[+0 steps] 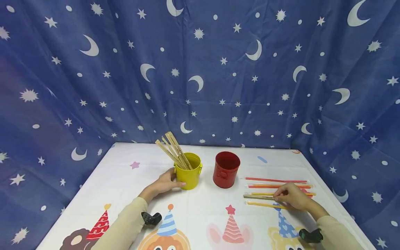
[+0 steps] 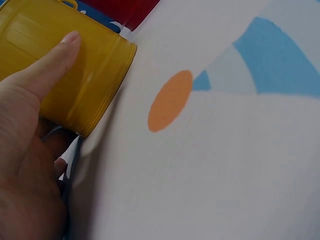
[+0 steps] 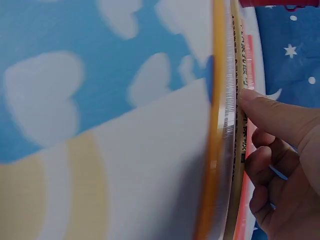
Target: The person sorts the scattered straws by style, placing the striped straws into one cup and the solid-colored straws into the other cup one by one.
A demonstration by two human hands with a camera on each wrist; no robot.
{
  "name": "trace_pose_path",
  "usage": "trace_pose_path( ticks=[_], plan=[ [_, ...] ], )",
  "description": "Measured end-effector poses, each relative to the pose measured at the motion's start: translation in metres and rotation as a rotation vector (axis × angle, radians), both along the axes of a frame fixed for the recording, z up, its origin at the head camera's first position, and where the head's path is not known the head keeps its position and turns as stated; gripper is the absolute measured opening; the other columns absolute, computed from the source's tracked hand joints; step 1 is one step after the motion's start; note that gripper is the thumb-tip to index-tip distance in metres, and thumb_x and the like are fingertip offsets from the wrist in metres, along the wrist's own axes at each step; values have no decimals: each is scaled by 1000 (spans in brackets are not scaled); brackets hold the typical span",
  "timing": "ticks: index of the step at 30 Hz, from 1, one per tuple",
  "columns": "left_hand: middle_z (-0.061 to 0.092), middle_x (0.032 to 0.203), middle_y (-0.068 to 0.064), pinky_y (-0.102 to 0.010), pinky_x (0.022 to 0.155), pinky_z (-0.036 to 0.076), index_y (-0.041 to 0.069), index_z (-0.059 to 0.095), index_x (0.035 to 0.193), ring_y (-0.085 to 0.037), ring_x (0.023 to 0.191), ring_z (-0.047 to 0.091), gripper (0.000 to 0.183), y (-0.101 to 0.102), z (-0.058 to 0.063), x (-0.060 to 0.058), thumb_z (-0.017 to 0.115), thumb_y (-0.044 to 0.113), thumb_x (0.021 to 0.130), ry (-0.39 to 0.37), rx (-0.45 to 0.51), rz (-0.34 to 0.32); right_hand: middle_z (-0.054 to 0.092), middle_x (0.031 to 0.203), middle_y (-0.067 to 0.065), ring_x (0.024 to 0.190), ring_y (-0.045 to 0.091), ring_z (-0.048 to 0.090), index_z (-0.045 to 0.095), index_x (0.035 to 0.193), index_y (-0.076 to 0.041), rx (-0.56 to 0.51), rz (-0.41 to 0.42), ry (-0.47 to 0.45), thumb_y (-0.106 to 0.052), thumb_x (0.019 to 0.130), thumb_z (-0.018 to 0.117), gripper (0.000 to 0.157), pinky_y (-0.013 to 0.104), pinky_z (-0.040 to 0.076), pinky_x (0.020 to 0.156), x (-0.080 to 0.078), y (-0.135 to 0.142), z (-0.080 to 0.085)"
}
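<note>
So we've got L hand (image 1: 164,182) on the yellow bucket (image 1: 187,180), which stands upright left of centre on the tablecloth (image 1: 193,211). Thumb lies across the bucket's near side, other fingers go round its left/far side, so it's a proper grip, tho we can't see every fingertip. Approx a handful of tan sticks (image 1: 175,149) stand in that bucket, all leaning left w/ their tops well above the rim; we can't get an exact count.

Red bucket (image 1: 226,170) is just right of the yellow one, upright, not touching it.

Over on the right, R hand (image 1: 289,196) has a tan stick w/ dark printing (image 1: 258,197) pinched btwn thumb and fingers, gap basically as narrow as the stick. It's held at its right part, pointing left. Can't tell if it's off the cloth or not. Around it we see red, orange & yellow straws (image 1: 275,180) lying roughly left-to-right, some on the far side, one yellow on the near side. Starry blue curtain (image 1: 200,69) hangs behind, fwiw.
</note>
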State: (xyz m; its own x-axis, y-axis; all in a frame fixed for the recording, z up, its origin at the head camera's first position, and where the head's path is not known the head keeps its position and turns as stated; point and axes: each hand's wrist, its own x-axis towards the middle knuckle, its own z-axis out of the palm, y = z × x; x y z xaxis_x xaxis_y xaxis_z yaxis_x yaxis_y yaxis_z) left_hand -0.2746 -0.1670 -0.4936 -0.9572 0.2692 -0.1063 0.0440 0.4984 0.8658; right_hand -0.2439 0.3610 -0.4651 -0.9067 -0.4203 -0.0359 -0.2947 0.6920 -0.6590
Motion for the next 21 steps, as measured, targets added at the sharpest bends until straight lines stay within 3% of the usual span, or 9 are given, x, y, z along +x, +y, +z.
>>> trace_pose_path(
  ticks=[7, 18, 21],
  plan=[
    [41, 158, -23, -55, 125, 29, 2, 32, 156, -40, 148, 40, 99, 1, -3, -2, 84, 41, 80, 15, -25, 15, 75, 89, 9, 72, -3, 54, 77, 95, 3, -76, 53, 34, -2, 93, 68, 10, 17, 49, 61, -1, -1, 20],
    [45, 156, -22, -58, 125, 26, 3, 35, 154, -40, 147, 41, 97, 1, -2, -2, 84, 41, 80, 15, -14, 24, 69, 88, -1, 73, 3, 54, 75, 105, 2, -164, -7, -6, -13, 96, 68, 18, 20, 49, 62, -3, -21, 48],
    [43, 157, -23, -57, 125, 27, 2, 34, 155, -41, 147, 40, 99, 0, -3, 0, 84, 42, 80, 1, -8, 22, 65, 85, -3, 72, 4, 53, 74, 106, 4, -191, 17, -19, -12, 96, 67, 20, 21, 49, 61, -3, -27, 53]
  ],
)
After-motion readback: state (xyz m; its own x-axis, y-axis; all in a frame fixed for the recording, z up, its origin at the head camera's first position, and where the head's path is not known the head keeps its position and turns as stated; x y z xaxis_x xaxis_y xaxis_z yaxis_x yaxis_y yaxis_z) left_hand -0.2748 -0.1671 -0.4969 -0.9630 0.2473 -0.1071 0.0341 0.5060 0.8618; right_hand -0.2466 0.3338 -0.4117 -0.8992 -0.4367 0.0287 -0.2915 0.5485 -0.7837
